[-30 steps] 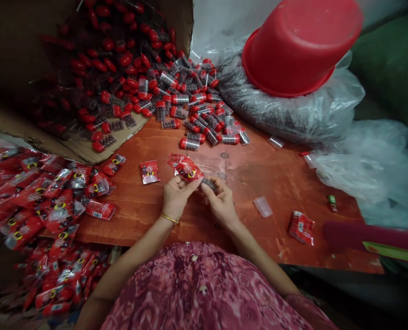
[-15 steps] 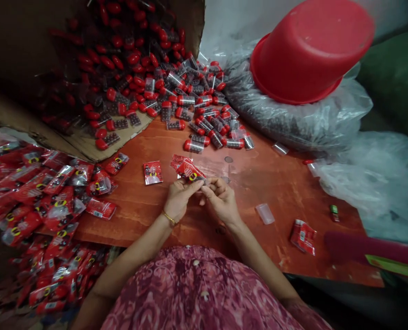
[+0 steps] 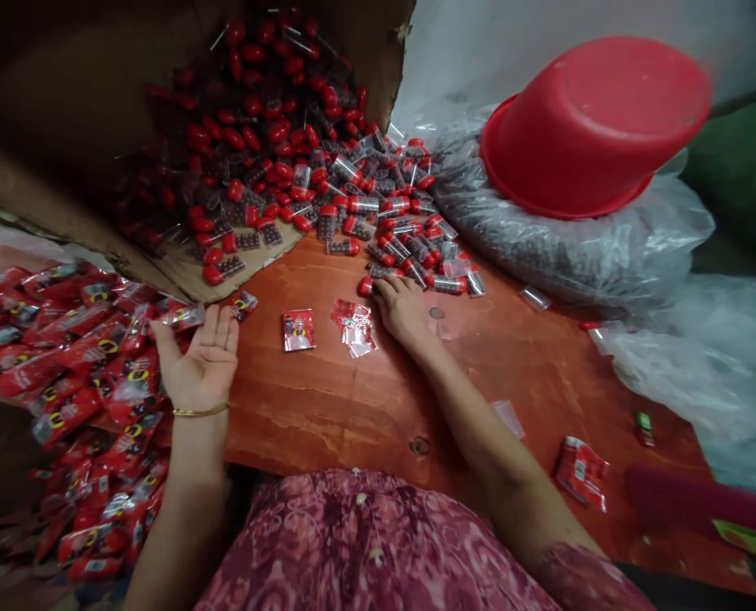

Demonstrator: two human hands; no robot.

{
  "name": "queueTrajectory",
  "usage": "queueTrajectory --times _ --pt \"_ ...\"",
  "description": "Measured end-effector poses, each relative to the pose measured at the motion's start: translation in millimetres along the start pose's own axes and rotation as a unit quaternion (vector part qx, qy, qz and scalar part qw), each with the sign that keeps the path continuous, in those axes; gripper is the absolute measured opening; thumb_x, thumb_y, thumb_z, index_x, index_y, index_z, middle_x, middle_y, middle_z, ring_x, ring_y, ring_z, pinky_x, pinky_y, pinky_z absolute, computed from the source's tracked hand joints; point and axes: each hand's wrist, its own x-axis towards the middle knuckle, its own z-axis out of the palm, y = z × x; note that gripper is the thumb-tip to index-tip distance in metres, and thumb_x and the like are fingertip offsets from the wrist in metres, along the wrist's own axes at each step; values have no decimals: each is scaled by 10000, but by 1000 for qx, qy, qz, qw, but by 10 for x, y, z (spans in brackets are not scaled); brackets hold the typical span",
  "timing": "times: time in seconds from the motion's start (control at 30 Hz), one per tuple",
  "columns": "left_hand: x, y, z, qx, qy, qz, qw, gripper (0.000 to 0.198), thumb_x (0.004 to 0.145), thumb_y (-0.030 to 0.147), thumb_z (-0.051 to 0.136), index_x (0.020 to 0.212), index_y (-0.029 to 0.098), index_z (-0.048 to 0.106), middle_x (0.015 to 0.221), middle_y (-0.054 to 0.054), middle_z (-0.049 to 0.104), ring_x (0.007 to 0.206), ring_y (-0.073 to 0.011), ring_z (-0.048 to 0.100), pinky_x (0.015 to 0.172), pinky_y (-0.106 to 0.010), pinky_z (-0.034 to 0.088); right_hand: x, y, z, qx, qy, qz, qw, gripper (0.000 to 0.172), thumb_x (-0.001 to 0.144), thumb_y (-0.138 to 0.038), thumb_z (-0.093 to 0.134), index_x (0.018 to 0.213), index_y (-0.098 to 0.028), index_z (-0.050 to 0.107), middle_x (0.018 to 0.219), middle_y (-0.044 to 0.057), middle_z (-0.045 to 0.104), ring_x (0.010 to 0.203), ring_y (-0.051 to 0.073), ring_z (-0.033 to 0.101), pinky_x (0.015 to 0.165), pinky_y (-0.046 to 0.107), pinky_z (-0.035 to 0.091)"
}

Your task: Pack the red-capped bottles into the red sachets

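My left hand (image 3: 200, 367) is open, palm up with the fingers stretched, at the edge of a heap of filled red packets (image 3: 75, 352); nothing lies on the palm. My right hand (image 3: 406, 312) reaches to the front of a spill of clear, red-capped containers with dark round pieces inside. Its fingers close over one small red-capped container (image 3: 366, 286), whose red cap shows beside the fingertips. Just left of this hand, several flat red-and-clear wrappers (image 3: 355, 327) lie loosely together. Farther left sits a neat stack of red wrappers (image 3: 299, 329).
A cardboard box (image 3: 8, 187) lies on its side, spilling red-capped containers (image 3: 276, 136). At the back right, a red tub (image 3: 597, 127) rests upside down on a clear plastic bag (image 3: 511, 221). A clear piece (image 3: 508, 418), a red packet (image 3: 582, 473) and a small green item (image 3: 645, 428) lie rightward.
My hands have parted. The left went to the packet heap and opened, and the filled packet is no longer in my hands. The right moved forward to the containers. The view shifted slightly.
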Motion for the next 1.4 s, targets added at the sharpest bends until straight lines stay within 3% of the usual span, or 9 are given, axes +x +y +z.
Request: queueTrajectory --times 0.13,0.23,0.33,0.47,0.67,0.8,0.93,1.07,1.4 --pt "-234 -346 175 265 -154 75 949 325 735 465 602 895 190 667 961 -81 702 892 -193 652 839 -341 493 -378 171 -44 -5 26 -10 1000 281 895 -261 428 1080 -160 614 1096 102 646 923 242 514 831 386 400" --pt "-358 -721 444 524 -298 222 766 265 781 357 568 956 196 683 1139 -107 646 1108 -257 557 967 -430 404 -673 232 -128 0 34 -16 999 273 881 -270 457 1065 -148 618 1051 100 661 891 234 531 834 382 412" --pt "-289 -1007 659 681 -287 311 598 289 803 329 544 1026 197 672 1324 -124 509 1288 -321 364 1050 -536 250 -858 252 -167 9 50 -18 999 312 855 -305 504 1091 -126 601 1096 125 641 939 245 542 839 388 426" --pt "-118 -1154 706 746 -287 328 504 266 846 317 475 955 240 705 1271 -92 563 1292 -322 356 1051 -545 233 -933 207 -196 27 73 11 997 320 845 -335 514 1074 -136 614 1115 142 631 975 259 549 844 415 434" --pt "-272 -948 630 703 -276 374 539 314 865 372 437 1044 267 674 1279 -89 555 1250 -315 418 1030 -556 268 -751 -169 -307 221 108 84 966 272 844 -367 499 958 -173 653 984 104 677 905 217 590 837 389 445" --pt "-486 -812 653 652 -319 403 557 289 857 335 470 1064 265 659 1309 -88 529 1282 -302 383 1059 -552 217 -560 -428 -270 477 63 160 862 318 793 -463 533 902 -192 658 845 42 693 745 167 609 694 300 489" --pt "-588 -814 603 558 -315 348 684 496 771 358 602 1238 211 526 1369 -130 459 1302 -294 355 1074 -485 237 -545 -479 -234 564 76 193 800 272 750 -454 579 794 -197 657 722 0 663 636 136 571 633 269 476" --pt "-640 -938 515 407 -328 82 849 480 726 440 625 1085 122 616 1068 -143 665 979 -243 620 852 -349 472 -685 -450 -222 527 116 204 817 261 756 -447 564 688 -203 625 606 -18 585 578 127 504 583 260 440" --pt "-726 -1050 527 292 -315 -118 895 389 586 506 714 730 150 653 717 -36 699 690 -137 624 633 -232 434 -835 -422 -198 370 181 144 900 269 857 -387 447 730 -215 611 613 -9 559 574 135 497 568 272 419"
